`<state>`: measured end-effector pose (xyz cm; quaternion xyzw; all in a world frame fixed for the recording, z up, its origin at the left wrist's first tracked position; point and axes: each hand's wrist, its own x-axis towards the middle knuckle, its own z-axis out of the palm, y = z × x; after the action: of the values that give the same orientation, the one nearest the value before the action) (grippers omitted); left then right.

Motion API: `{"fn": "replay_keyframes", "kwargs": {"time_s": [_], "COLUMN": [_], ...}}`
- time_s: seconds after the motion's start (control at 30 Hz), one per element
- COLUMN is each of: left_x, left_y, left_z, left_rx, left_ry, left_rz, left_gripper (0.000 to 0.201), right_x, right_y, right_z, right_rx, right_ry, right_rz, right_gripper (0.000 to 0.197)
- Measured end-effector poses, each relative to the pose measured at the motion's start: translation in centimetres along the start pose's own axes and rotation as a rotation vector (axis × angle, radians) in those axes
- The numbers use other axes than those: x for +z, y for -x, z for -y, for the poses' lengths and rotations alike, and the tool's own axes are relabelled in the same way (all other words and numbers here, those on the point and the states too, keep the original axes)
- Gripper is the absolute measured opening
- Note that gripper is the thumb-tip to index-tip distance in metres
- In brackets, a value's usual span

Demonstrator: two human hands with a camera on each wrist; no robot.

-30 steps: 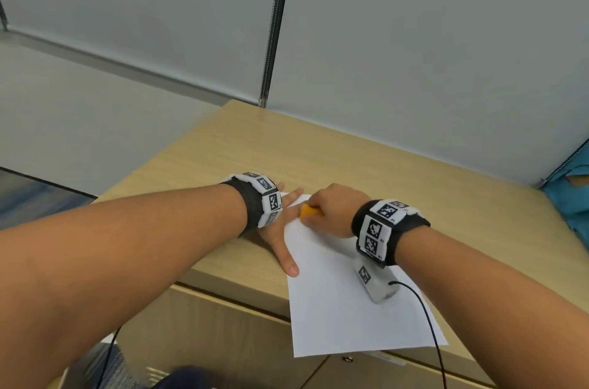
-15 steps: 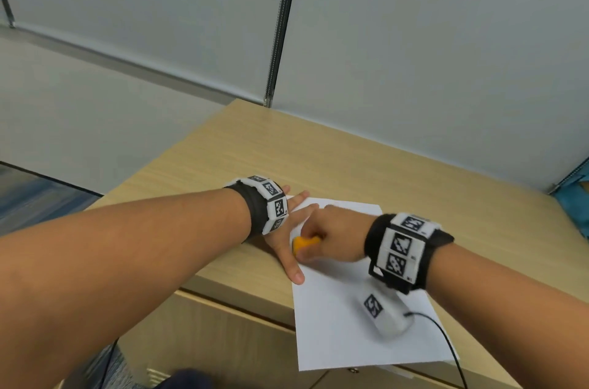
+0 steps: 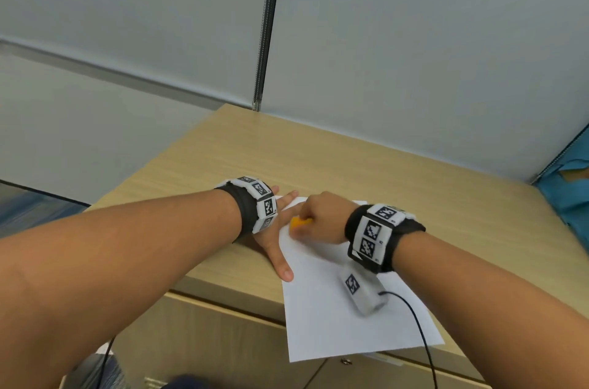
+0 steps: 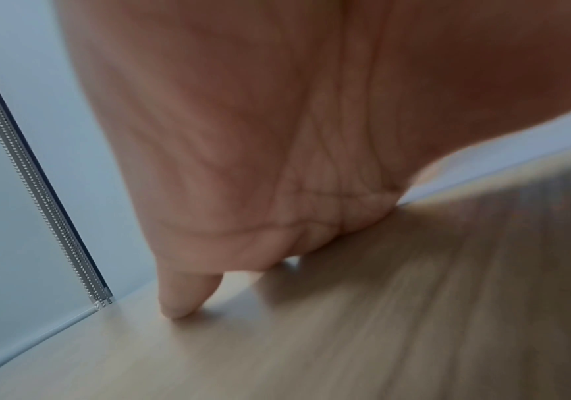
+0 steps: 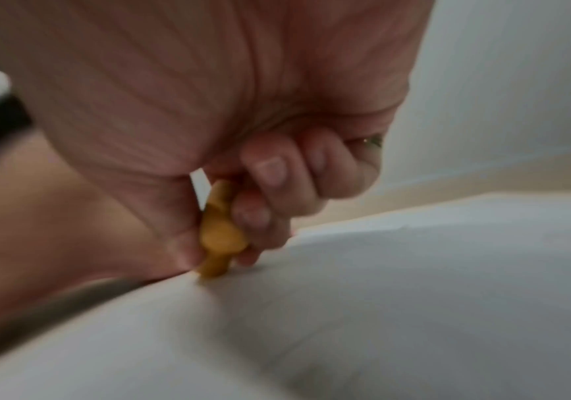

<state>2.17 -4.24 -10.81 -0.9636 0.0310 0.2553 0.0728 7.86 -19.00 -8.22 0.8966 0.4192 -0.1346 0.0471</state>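
A white sheet of paper [image 3: 338,302] lies on the wooden desk [image 3: 350,165], its near end hanging over the front edge. My left hand [image 3: 274,245] lies flat with fingers spread, pressing the sheet's left edge against the desk. My right hand [image 3: 318,219] grips a small orange object [image 3: 299,223], perhaps an eraser or crayon, and its tip touches the paper near the top left. In the right wrist view the orange object [image 5: 220,232] is pinched between thumb and curled fingers. The left wrist view shows my palm [image 4: 260,162] and one finger resting on the desk.
The desk stands against grey partition walls [image 3: 414,54]. A drawer front [image 3: 223,341] sits below the desk edge. A white camera block [image 3: 363,293] with a black cable hangs under my right wrist. Something blue [image 3: 570,197] lies at the desk's far right.
My right hand with the orange object moved back and forth along the paper's left part, first nearer to me, now farther again. The left hand stayed pressed down.
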Motion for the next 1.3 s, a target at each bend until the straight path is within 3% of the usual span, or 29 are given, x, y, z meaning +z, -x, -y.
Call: {"fn": "replay_keyframes", "kwargs": {"time_s": [0.1,0.27,0.37,0.47,0.6,0.9,1.0,1.17,1.3], "left_x": [0.2,0.2,0.4,0.7,0.2,-3.9,-4.6,-3.4,-1.9], "left_y": [0.0,0.0,-0.3,-0.5,-0.2,5.4,6.4,3.2,0.3], "left_z": [0.0,0.0,0.0,-0.3,-1.3,-1.0,-0.7,0.1,0.1], "left_rx": [-0.012,-0.021,-0.028,-0.045,-0.086,0.036,0.088,0.132,0.175], "left_ry": [0.032,0.034,0.040,0.063,0.136,0.061,0.060,0.055,-0.018], "left_rz": [-0.008,-0.001,-0.002,-0.037,-0.074,0.081,0.055,-0.042,0.025], "left_gripper": [0.153,0.155,0.155,0.132,0.098,0.067,0.055,0.096,0.123], "right_x": [-0.5,-1.2,-0.7,1.2,2.4,1.6,1.5,0.6,0.4], "right_y": [-1.1,2.0,5.6,8.1,9.0,8.0,7.0,5.8,5.2], "right_z": [-2.0,-2.5,-3.8,-4.6,-4.9,-5.4,-6.2,-5.3,-2.5], "right_rx": [0.188,0.227,0.306,0.351,0.346,0.255,0.205,0.070,-0.059], "right_ry": [0.040,-0.025,0.129,0.110,0.070,0.149,0.119,0.103,0.000], "right_rz": [-0.104,-0.093,-0.032,0.059,-0.002,0.006,-0.023,-0.132,-0.031], "right_gripper": [0.038,0.040,0.035,0.034,0.037,0.041,0.040,0.036,0.031]}}
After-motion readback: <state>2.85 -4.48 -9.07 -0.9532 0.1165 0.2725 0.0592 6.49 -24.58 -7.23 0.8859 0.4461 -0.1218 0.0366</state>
